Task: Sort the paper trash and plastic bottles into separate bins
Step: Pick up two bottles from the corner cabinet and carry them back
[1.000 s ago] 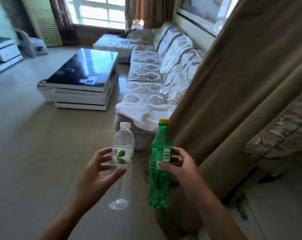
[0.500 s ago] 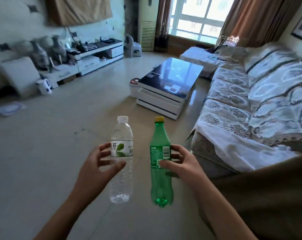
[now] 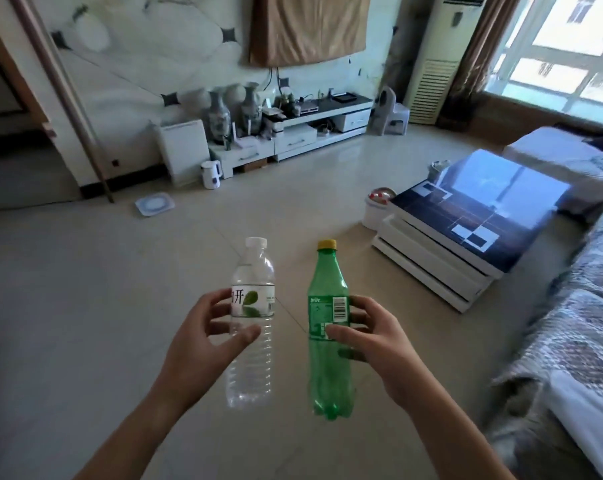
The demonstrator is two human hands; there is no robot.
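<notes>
While both bottles hang upright over bare floor, no bin shows anywhere ahead of the fingers.

Floor (image 3: 85, 323) runs wide below and beyond both hands; low table (image 3: 473, 216) lies well off past the right-hand fingers, sofa (image 3: 587, 341) further right again. Clear bottle (image 3: 251, 323) and green bottle (image 3: 329, 327) stand side by side, apart, long axes vertical, caps up, bases below the fingers. Left hand (image 3: 203, 344) grasps the clear bottle at its label: thumb curled across the near face, fingers wrapped round the far side. Right hand (image 3: 372, 337) grasps the green bottle at its label likewise, thumb in front, fingertips behind. Judgement: carrying step; each hand equally loaded, so the next move turns on finding the plastics bin, out of view for now.
</notes>
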